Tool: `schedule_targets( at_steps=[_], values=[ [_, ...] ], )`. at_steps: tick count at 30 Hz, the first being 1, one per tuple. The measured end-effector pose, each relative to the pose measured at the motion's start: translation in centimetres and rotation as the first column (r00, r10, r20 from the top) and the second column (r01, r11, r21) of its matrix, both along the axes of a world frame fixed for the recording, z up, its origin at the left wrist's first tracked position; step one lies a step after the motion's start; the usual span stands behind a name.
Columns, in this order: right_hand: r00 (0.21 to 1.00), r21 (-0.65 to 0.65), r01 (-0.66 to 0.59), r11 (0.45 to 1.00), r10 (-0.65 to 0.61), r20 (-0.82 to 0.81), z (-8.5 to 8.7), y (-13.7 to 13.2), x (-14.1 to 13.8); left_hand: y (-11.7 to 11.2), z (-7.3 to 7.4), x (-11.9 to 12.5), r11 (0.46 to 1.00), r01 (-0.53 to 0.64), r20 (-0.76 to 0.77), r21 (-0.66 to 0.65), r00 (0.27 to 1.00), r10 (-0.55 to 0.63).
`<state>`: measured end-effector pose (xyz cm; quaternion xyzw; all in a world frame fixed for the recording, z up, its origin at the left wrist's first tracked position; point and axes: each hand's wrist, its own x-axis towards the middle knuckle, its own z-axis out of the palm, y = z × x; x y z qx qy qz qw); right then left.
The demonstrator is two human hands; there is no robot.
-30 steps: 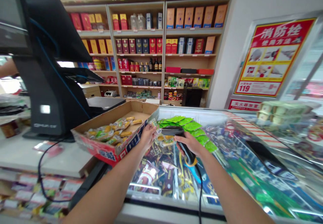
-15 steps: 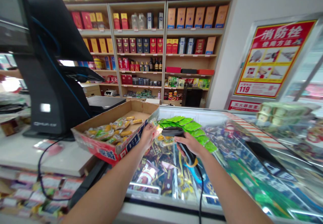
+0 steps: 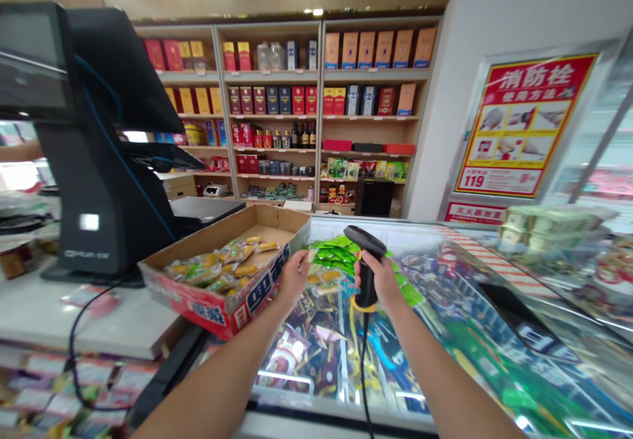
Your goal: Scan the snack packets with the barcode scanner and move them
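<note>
My right hand (image 3: 378,277) is wrapped round the handle of a black barcode scanner (image 3: 364,244), held upright above the glass counter with its head tilted. My left hand (image 3: 295,274) is closed in a pinch beside the cardboard box, its fingertips on a small wrapped snack mostly hidden by the fingers. Just beyond and between the hands lie green packets (image 3: 336,252), overlapping in a row that curves to the right. Yellow wrapped snacks (image 3: 325,277) rest on the glass near my left hand. The open cardboard box (image 3: 202,310) holds several more wrapped snacks (image 3: 227,261).
A black cash register (image 3: 113,182) stands at the left. Under the glass counter top (image 3: 341,360) lie many packaged goods. The scanner's cable (image 3: 363,366) runs down toward me. A dark phone-like device (image 3: 524,317) lies at the right. Shelves of boxes and bottles line the back wall.
The scanner has turned from pointing left at the snack to a more upright pose, moving slightly up and right. Its light on the snack is gone. My left hand has barely moved.
</note>
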<state>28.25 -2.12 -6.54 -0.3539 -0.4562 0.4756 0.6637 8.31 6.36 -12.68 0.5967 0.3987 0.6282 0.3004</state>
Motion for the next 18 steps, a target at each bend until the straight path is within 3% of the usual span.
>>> schedule_targets(
  at_steps=[5, 9, 11, 14, 16, 18],
  values=[
    [0.999, 0.024, 0.022, 0.999, -0.021, -0.041, 0.1, 0.0, 0.0, 0.4, -1.1, 0.7, 0.987, -0.064, -0.298, 0.150, 0.949, 0.107],
    [0.999, 0.044, 0.027, 0.999, -0.025, -0.046, 0.1, -0.3, -0.2, -1.6, 0.4, 1.5, 0.964, -0.093, -0.438, 0.248, 0.877, 0.198],
    [0.999, 0.050, 0.034, 0.998, -0.032, -0.040, 0.2, -0.3, -0.3, -3.2, 2.8, 1.5, 0.942, -0.067, -0.497, 0.329, 0.836, 0.233],
    [0.999, 0.055, 0.039, 0.998, -0.037, -0.039, 0.2, -0.3, -0.4, -4.3, 8.4, 0.1, 0.923, -0.019, -0.628, 0.385, 0.727, 0.277],
    [0.999, 0.059, 0.042, 0.997, -0.040, -0.037, 0.2, -0.3, -0.4, -3.0, 12.4, -2.0, 0.957, -0.009, -0.723, 0.290, 0.653, 0.225],
    [0.999, 0.066, 0.044, 0.997, -0.042, -0.023, 0.2, -0.3, -0.5, -0.3, 15.4, -4.3, 0.981, 0.002, -0.777, 0.194, 0.611, 0.153]
  ],
)
